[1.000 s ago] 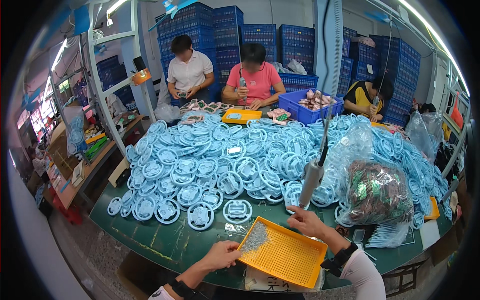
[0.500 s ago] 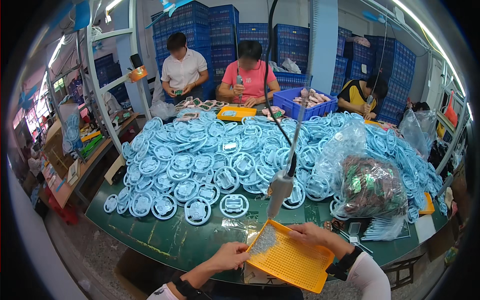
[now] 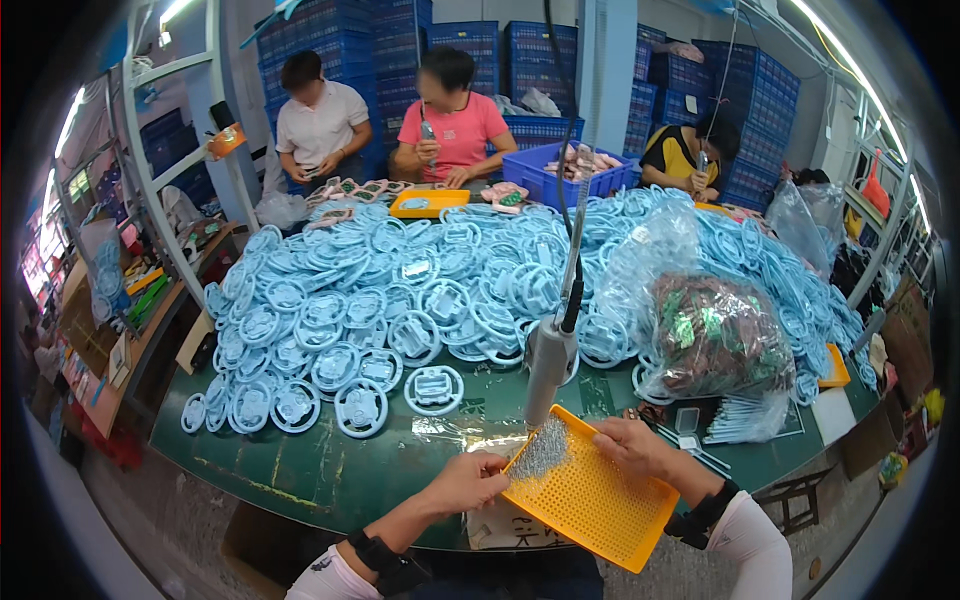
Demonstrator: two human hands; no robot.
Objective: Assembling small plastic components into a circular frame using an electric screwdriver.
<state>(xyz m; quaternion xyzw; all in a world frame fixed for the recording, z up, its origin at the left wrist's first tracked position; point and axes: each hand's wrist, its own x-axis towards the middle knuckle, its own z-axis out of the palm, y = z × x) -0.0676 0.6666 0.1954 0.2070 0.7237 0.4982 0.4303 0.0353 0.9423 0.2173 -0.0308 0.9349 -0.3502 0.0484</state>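
Observation:
A yellow perforated tray [image 3: 610,500] is held up tilted over the near edge of the green table. My left hand [image 3: 468,485] grips its left edge, thumb and fingers closed on the rim. Around the tray's far right edge my right hand [image 3: 638,447] is closed, with the thumb on top. Small silvery pieces like screws [image 3: 543,450] lie heaped in the far left corner of the tray. Just beyond that corner hangs a grey electric screwdriver [image 3: 551,355] on a coiled cable. Its tip is hidden behind or near the tray rim.
A large pile of light blue plastic steering-wheel-like parts [image 3: 350,300] covers the green table [image 3: 240,460]. On the right lie a clear bag of brownish parts [image 3: 720,340] and thin white sticks [image 3: 745,422]. Three people sit or stand across the table beside a blue crate [image 3: 570,175].
My view has shifted, so the table scene sits further left. Both hands still hold the tray, which now looks more steeply tilted, and the silvery pieces sit looser in its corner.

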